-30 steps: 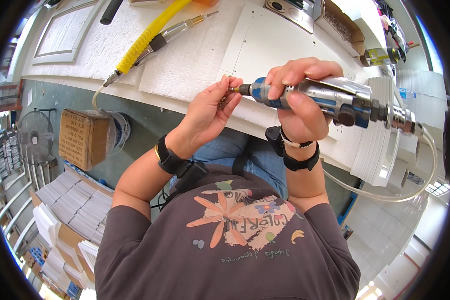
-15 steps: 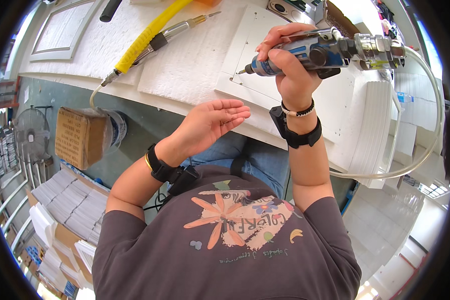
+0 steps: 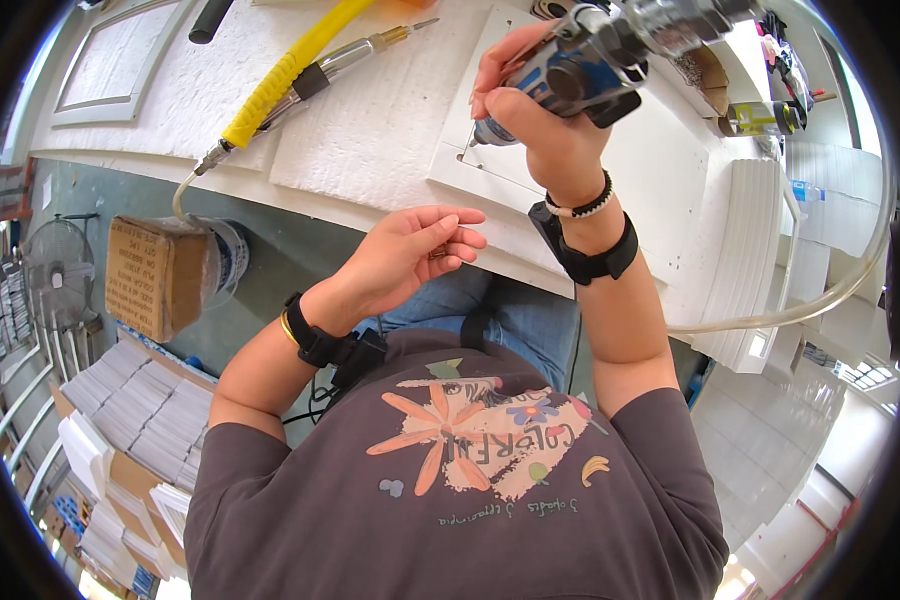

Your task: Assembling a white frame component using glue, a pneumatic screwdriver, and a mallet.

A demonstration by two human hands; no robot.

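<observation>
left hand [image 3: 410, 262] sits nearest, off the bench edge, palm up, fingers loosely curled round 1 small dark bit, can't tell what. further out, right hand [image 3: 540, 120] is wrapped tight on the blue air driver [image 3: 580, 70], tip down on the white panel [image 3: 590, 150]. i'd keep it upright, light pressure.

Bright, even daylight; sharp centre, fisheye-bent edges.
</observation>
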